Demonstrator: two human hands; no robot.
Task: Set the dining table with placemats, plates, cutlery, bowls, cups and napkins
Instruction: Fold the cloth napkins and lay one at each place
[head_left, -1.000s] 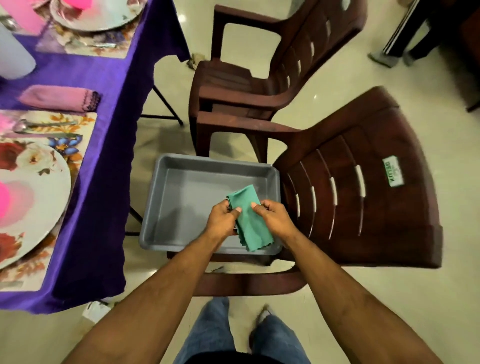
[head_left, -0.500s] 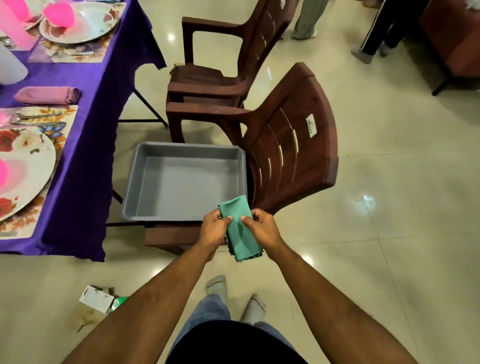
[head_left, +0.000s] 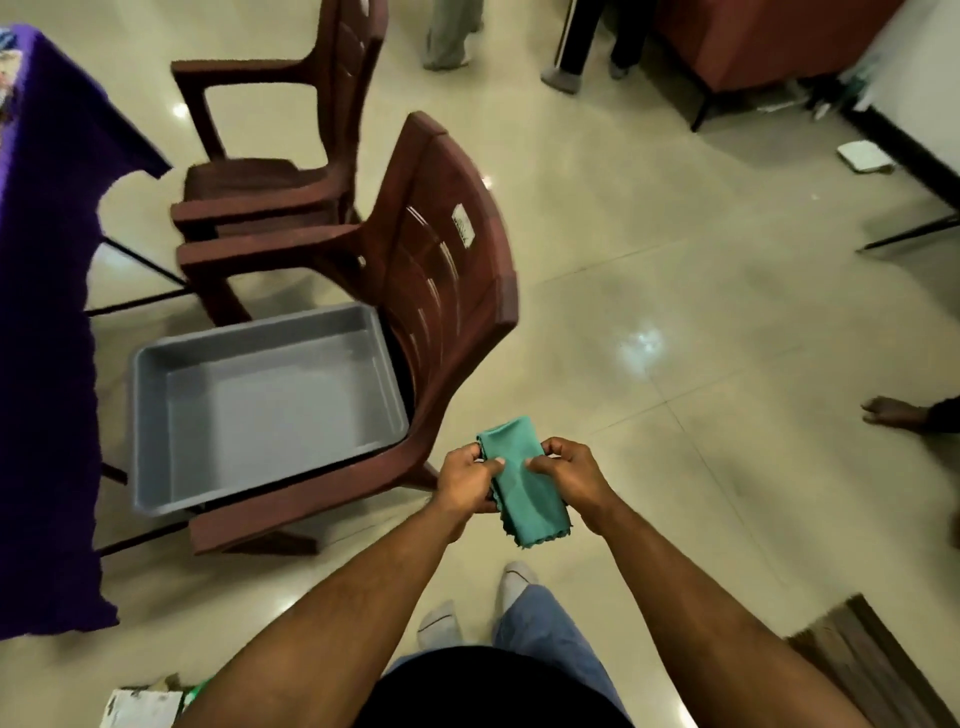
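Pinching a folded green cloth napkin (head_left: 524, 483) between left hand (head_left: 467, 480) and right hand (head_left: 566, 475), the person stands beside the emptied grey plastic tray (head_left: 156, 426); laying it on the purple-clothed counter (head_left: 36, 312) apparently remains.

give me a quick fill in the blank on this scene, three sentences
1. Both hands, left hand and right hand, hold a folded ____ napkin.
2. The grey tub sits on a ____.
3. The cloth over the table is ____.

Missing words: green; chair; purple
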